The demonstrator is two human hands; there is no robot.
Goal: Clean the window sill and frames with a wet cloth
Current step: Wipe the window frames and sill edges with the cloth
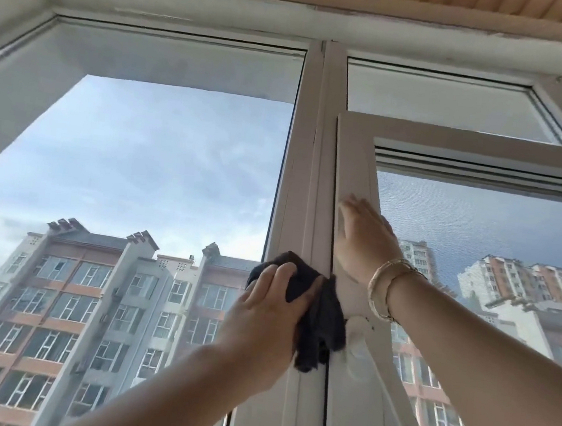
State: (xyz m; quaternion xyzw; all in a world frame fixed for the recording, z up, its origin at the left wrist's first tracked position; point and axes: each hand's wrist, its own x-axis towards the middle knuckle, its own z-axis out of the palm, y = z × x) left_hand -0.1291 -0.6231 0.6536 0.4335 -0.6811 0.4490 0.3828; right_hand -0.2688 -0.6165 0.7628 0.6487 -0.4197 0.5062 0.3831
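- A dark cloth [312,305] is being pressed against the white central window post [315,168] in the lower middle of the picture.
- The cloth is being gripped by the left hand [266,311], whose fingers are curled over its upper left part; the rest of the cloth is hanging out to the right of the hand and below it, draped over the post.
- The right hand [361,237] is being laid flat, fingers straight, against the white frame of the open sash [357,158], just right of the post and above the cloth.
- A gold bracelet [387,288] is being worn on the right wrist.
- Part of a white window handle [358,344] is being shown just right of the hanging cloth.
- Apartment blocks [93,297] and sky are being seen through the large left pane [158,153]; a mesh screen [477,225] is being seen at the right.
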